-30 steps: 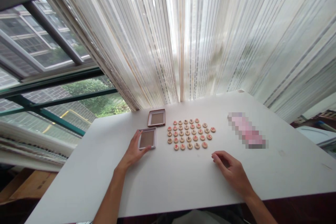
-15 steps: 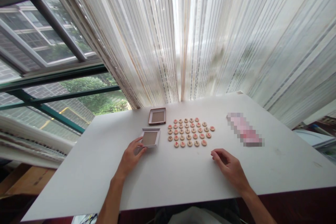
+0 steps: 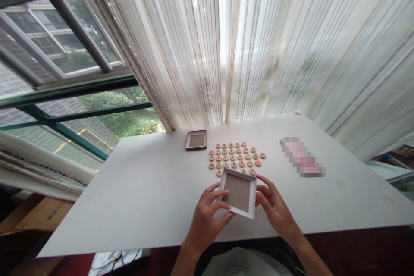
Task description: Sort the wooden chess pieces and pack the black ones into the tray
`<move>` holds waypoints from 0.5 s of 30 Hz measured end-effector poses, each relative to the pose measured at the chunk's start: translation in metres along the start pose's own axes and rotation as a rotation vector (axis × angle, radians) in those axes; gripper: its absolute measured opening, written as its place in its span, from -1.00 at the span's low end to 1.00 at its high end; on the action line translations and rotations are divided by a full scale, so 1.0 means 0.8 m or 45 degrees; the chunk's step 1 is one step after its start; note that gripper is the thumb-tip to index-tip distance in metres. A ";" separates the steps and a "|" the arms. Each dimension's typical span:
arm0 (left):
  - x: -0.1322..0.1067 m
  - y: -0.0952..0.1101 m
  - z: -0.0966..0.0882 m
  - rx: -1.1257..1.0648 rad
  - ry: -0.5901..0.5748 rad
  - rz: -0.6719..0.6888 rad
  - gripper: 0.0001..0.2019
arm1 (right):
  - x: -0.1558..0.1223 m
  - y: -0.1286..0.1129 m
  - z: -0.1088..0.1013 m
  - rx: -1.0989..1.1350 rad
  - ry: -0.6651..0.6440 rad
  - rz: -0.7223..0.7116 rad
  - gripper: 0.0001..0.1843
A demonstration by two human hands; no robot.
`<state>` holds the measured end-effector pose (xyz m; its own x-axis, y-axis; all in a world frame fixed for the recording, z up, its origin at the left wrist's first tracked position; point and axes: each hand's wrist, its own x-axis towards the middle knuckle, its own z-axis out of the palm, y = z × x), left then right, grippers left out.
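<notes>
A shallow square box (image 3: 239, 192) with white walls and a grey-brown bottom is tilted above the near part of the table, its open side facing me. My left hand (image 3: 205, 215) grips its left wall, some fingers inside and the thumb at the near corner. At the opposite wall, the curled fingers of my right hand (image 3: 276, 209) close on the edge. Just beyond the box lie round Chinese chess pieces (image 3: 232, 158) in rows, with red or dark characters; the box hides some of the nearest row.
A second shallow box part (image 3: 197, 140), brown-rimmed, lies behind and left of the pieces. A blurred pink item (image 3: 302, 157) lies on the right of the white table (image 3: 129, 198). Curtains (image 3: 252, 51) hang along the far edge, beside a window at left.
My left hand has lifted the white-walled box off the table and brought it right and nearer to me. My right hand has moved left to its edge. The view has shifted slightly.
</notes>
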<state>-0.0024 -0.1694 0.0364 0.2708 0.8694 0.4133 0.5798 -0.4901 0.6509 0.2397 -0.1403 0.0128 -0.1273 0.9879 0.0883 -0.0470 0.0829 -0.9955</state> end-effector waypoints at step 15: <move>-0.005 0.012 0.004 -0.333 -0.294 -0.174 0.16 | -0.013 -0.010 -0.004 -0.025 -0.050 0.157 -0.38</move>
<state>0.0046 -0.1776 0.0392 0.3879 0.9047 0.1760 0.4145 -0.3418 0.8434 0.2445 -0.1507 0.0197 -0.1699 0.9849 -0.0338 -0.0093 -0.0359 -0.9993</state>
